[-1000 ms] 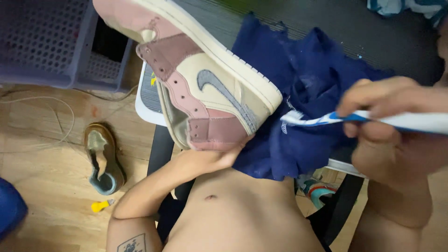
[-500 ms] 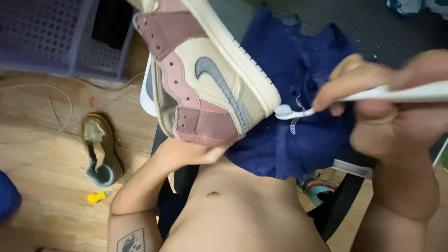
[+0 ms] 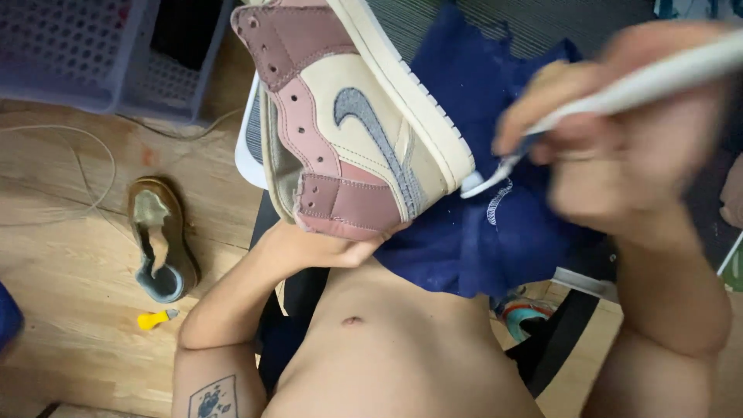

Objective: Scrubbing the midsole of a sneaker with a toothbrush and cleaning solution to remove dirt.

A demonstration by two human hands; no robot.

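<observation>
while left hand grips the sneaker, right hand clasps a toothbrush.

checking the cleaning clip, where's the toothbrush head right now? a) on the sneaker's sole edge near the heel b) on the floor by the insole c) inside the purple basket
a: the white toothbrush in the right hand meets the sneaker at its cream sole edge.

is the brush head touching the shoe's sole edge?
Yes, the toothbrush in the right hand has its head against the sole edge of the shoe.
</observation>
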